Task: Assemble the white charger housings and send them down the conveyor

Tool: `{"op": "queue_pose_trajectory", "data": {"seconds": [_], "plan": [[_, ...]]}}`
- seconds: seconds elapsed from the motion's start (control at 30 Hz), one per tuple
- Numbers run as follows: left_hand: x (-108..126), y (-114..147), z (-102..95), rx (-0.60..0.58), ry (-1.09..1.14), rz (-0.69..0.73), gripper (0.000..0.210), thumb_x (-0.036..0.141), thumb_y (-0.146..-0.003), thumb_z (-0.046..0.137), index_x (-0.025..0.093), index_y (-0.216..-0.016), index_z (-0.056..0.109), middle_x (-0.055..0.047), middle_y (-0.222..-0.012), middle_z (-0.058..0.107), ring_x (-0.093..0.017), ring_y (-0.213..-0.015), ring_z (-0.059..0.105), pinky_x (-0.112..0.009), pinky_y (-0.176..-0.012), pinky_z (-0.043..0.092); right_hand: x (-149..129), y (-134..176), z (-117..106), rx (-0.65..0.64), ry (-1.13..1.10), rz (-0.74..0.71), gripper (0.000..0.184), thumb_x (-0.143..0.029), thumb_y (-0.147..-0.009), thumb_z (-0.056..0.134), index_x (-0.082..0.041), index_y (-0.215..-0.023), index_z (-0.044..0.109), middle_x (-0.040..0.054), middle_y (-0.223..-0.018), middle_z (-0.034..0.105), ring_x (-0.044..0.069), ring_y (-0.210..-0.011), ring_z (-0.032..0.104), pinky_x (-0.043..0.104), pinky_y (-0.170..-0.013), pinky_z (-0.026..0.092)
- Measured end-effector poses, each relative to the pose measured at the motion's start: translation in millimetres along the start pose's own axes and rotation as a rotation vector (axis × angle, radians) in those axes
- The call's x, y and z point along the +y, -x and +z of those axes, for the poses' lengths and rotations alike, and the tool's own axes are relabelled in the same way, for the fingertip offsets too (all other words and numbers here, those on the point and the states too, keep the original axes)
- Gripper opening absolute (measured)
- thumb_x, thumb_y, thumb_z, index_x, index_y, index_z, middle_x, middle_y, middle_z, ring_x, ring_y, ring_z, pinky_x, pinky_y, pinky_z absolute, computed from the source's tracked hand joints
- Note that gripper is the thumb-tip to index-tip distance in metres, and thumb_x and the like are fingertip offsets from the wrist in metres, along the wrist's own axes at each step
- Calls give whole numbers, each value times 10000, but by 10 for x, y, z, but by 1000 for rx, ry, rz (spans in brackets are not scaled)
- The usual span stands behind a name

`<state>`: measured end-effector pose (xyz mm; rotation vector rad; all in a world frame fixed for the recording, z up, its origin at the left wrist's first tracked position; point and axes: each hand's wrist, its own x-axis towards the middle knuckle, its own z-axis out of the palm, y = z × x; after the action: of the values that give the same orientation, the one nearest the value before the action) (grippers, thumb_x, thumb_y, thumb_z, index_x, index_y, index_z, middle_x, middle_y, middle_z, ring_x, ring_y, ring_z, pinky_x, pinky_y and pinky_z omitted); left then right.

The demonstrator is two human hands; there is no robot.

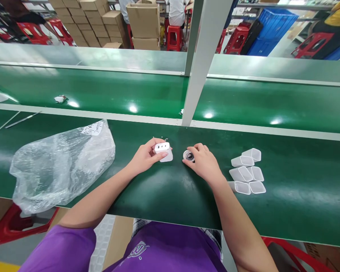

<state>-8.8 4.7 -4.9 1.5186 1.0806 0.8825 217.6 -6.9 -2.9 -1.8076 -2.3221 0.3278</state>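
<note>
Between the fingers and thumb of my left hand is a white USB charger, its face with several port openings turned up toward me. To its right, my right hand has its thumb and fingers closed around a small white ring-shaped piece, perhaps a tape roll, with a dark middle. A gap of green tabletop separates the two hands. Past the charger lie a few tiny bits. Beside my right forearm are several translucent white plastic sleeves, lying in rows with open ends toward me.
A large clear plastic bag with a handwritten label covers the left of the green table. A white post rises from the rail ahead. Beyond runs a green conveyor belt carrying a small wrapped item.
</note>
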Motion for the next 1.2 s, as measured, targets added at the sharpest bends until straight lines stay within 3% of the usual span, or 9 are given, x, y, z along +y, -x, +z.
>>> {"op": "queue_pose_trajectory", "data": {"seconds": [0.07,0.13,0.23,0.33,0.43,0.87,1.2], "plan": [[14,3,1,-6,2,-8,413,483,-772,697,173,-1015,574,-105,-1002,748,-199,-856,698,-316,-728,556,4,-6,7,-48,33,27,284,-300,-829,696,-184,-1087,666,146,-1090,630,320,-1014,605,436,-774,553],[34,9,1,-7,-4,-12,416,481,-764,702,172,-1014,578,-95,-980,745,-192,-833,693,-302,-707,554,-23,-7,-10,-17,-53,3,282,-268,-827,697,-181,-1092,658,146,-1116,634,323,-1044,598,462,-829,538],[62,25,8,-20,-46,-17,418,494,-753,699,173,-1002,602,-55,-895,725,-160,-722,660,-261,-628,527,-99,5,-66,85,-473,-148,268,-294,-877,649,-232,-1138,643,90,-1127,656,258,-1040,616,436,-895,525],[76,46,29,-70,-76,-27,411,513,-773,665,176,-1006,629,-23,-822,687,-135,-643,604,-236,-569,480,-181,28,-106,87,-945,-251,229,-345,-913,602,-280,-1123,666,41,-1109,659,165,-918,647,314,-773,561],[72,68,50,-119,-68,-24,397,509,-823,601,175,-1036,635,-26,-835,673,-145,-681,597,-244,-599,474,-238,41,-90,50,-1123,-223,171,-369,-884,638,-280,-1002,725,38,-1069,656,147,-881,640,264,-687,555],[61,78,58,-155,-151,-28,287,412,-854,528,180,-979,641,-9,-806,649,-143,-673,562,-233,-591,434,-323,40,-30,29,-1201,-113,100,-336,-821,703,-280,-883,758,30,-976,634,133,-807,603,207,-540,499],[72,83,63,-159,-249,-19,293,388,-844,480,178,-988,624,-11,-806,663,-155,-701,568,-236,-608,420,-343,56,6,86,-1130,-178,130,-348,-847,676,-254,-899,749,36,-964,635,124,-776,617,185,-501,521]]}}
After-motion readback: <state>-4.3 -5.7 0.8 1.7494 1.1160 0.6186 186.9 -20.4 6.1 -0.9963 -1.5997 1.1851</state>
